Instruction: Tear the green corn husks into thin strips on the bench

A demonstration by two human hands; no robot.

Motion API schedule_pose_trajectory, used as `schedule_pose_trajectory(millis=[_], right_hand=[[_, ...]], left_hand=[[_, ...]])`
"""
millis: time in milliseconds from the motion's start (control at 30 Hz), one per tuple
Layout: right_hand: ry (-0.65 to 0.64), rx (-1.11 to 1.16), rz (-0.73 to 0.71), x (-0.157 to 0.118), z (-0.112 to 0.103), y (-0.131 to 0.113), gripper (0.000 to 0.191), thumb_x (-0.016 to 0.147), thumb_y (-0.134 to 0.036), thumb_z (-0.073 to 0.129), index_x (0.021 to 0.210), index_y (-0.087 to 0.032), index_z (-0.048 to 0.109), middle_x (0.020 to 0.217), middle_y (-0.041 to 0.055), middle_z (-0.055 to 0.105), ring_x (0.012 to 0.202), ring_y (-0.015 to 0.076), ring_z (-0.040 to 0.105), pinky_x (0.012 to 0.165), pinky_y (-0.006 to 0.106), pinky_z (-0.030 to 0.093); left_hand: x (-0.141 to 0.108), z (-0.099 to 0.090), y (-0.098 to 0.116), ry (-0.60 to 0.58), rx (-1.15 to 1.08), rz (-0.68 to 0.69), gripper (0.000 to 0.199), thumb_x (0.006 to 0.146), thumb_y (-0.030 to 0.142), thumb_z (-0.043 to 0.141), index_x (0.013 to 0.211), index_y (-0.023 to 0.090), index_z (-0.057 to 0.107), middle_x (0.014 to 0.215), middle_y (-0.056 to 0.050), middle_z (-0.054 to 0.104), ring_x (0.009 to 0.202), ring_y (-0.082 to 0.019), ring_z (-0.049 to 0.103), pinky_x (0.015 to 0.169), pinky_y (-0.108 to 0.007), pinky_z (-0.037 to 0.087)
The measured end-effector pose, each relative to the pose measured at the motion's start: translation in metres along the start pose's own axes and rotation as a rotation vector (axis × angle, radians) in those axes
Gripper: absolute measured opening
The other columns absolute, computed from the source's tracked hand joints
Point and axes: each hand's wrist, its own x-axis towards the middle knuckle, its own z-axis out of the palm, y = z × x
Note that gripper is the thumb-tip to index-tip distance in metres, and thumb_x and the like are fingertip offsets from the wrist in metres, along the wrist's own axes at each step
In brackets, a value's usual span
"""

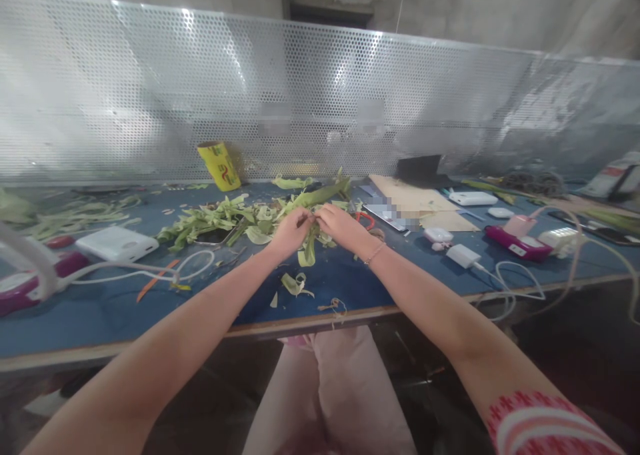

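My left hand (292, 231) and my right hand (341, 224) meet above the blue table, fingertips pinched together. Between them is a piece of pale green leaf (307, 250), which hangs below the fingers; which hand bears it is hard to tell. What my left fingertips grip is too small to make out. Behind the hands lies a heap of green leaves and husks (265, 212), with a large green pod-like husk (320, 196) on top. Loose leaf scraps (295, 284) lie on the table in front of me. Red scissor handles (366, 219) show just right of my right hand.
A yellow roll (220, 166) stands at the back by the perforated metal screen (320, 95). Left are a white box-like device (117, 243) and cables. Right lie a phone (384, 216), brown paper (415, 195), a white charger (463, 256) and a purple power strip (518, 243).
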Motion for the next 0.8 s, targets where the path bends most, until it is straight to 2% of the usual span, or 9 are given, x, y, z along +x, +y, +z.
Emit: schedule_pose_trajectory(millis=[133,267,533,667,800], right_hand=[[0.031,0.200,0.111,-0.001,-0.003,0.000,0.018,0.090,-0.017,0.038,0.087,-0.016,0.055,0.082,0.0068,0.052,0.081,0.0183,0.050,0.076,0.032,0.041],[0.026,0.261,0.134,-0.003,-0.005,0.003,0.016,0.088,-0.019,0.042,0.087,-0.016,0.058,0.080,0.0054,0.055,0.081,0.0170,0.053,0.075,0.029,0.041],[0.007,0.281,0.172,-0.004,-0.002,0.005,0.013,0.086,-0.021,0.046,0.087,-0.017,0.059,0.083,0.0047,0.059,0.076,0.0156,0.053,0.069,0.027,0.038],[-0.001,0.245,0.233,-0.004,-0.002,0.000,0.007,0.083,-0.019,0.048,0.081,-0.017,0.054,0.078,0.0036,0.057,0.071,0.0154,0.051,0.065,0.026,0.036],[-0.010,0.209,0.228,-0.003,-0.003,-0.005,0.004,0.080,-0.016,0.045,0.079,-0.017,0.048,0.075,0.0038,0.053,0.069,0.0160,0.048,0.064,0.027,0.034]], left_hand=[[0.000,-0.002,0.005,-0.006,0.028,-0.014,0.013,0.078,0.030,0.043,0.073,0.019,0.045,0.064,0.002,0.046,0.060,-0.011,0.043,0.059,-0.024,0.034],[-0.001,-0.003,0.007,-0.013,0.060,-0.012,0.013,0.077,0.031,0.043,0.073,0.019,0.046,0.062,0.003,0.044,0.059,-0.011,0.041,0.059,-0.024,0.034],[-0.003,-0.003,0.003,-0.002,0.194,0.029,0.010,0.079,0.027,0.042,0.074,0.019,0.047,0.062,0.003,0.044,0.059,-0.011,0.041,0.060,-0.025,0.033],[-0.003,-0.002,0.003,0.003,0.228,0.031,0.009,0.080,0.025,0.041,0.075,0.020,0.046,0.062,0.003,0.045,0.058,-0.011,0.042,0.059,-0.025,0.033],[-0.003,-0.001,0.004,-0.013,0.217,0.024,0.008,0.079,0.026,0.042,0.078,0.020,0.047,0.065,0.003,0.048,0.059,-0.012,0.043,0.059,-0.026,0.033]])
